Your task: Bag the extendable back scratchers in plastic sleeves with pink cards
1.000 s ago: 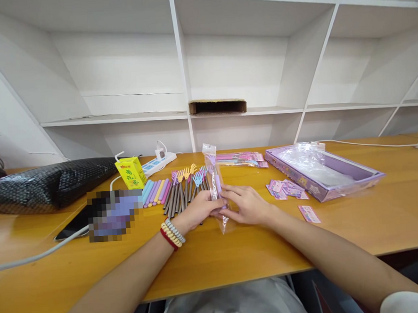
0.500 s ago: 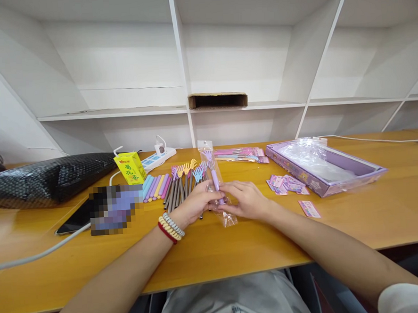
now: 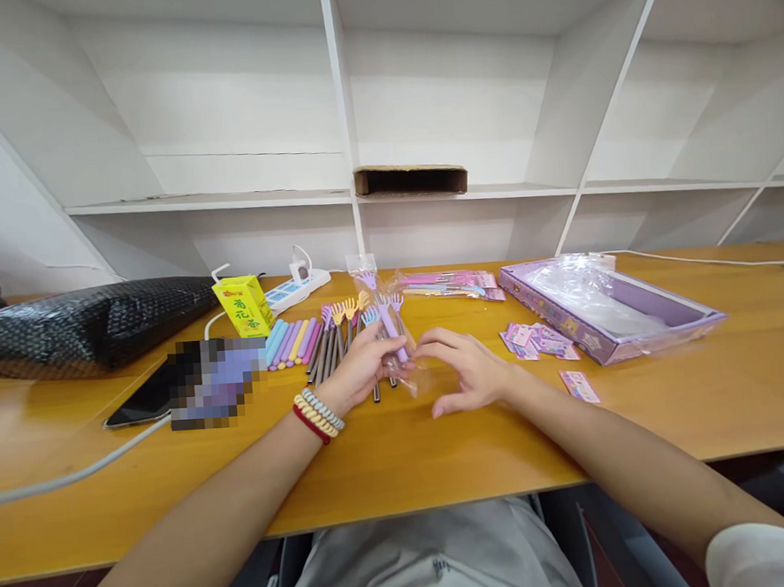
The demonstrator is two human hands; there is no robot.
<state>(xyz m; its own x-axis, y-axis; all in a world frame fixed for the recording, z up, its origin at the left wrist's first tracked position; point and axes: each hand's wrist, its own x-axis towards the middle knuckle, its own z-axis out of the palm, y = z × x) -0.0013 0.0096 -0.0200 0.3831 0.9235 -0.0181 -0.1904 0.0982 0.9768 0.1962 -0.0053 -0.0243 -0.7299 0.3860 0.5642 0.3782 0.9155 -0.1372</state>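
Note:
A purple back scratcher (image 3: 386, 319) in a clear plastic sleeve (image 3: 362, 263) is gripped in my left hand (image 3: 362, 362), its claw end pointing away from me and tilted left. My right hand (image 3: 469, 368) is just to the right of it, thumb and fingers apart, holding nothing. Beyond my left hand lie several back scratchers (image 3: 334, 341) with yellow, purple and blue claws and metal rods. Left of those is a row of pastel handles (image 3: 293, 344). Small printed cards (image 3: 537, 341) lie right of my right hand, and a single card (image 3: 578, 387) lies nearer.
Packed scratchers in pink-backed sleeves (image 3: 448, 283) lie farther back. A purple box (image 3: 598, 352) with clear plastic stands at right. On the left are a yellow drink carton (image 3: 243, 307), a phone (image 3: 139, 395), a power strip (image 3: 299, 290) and a black bubble-wrap parcel (image 3: 102, 329).
My right hand has let go of the sleeved scratcher and opened, moving slightly right. The scratcher, in my left hand, has tipped further left.

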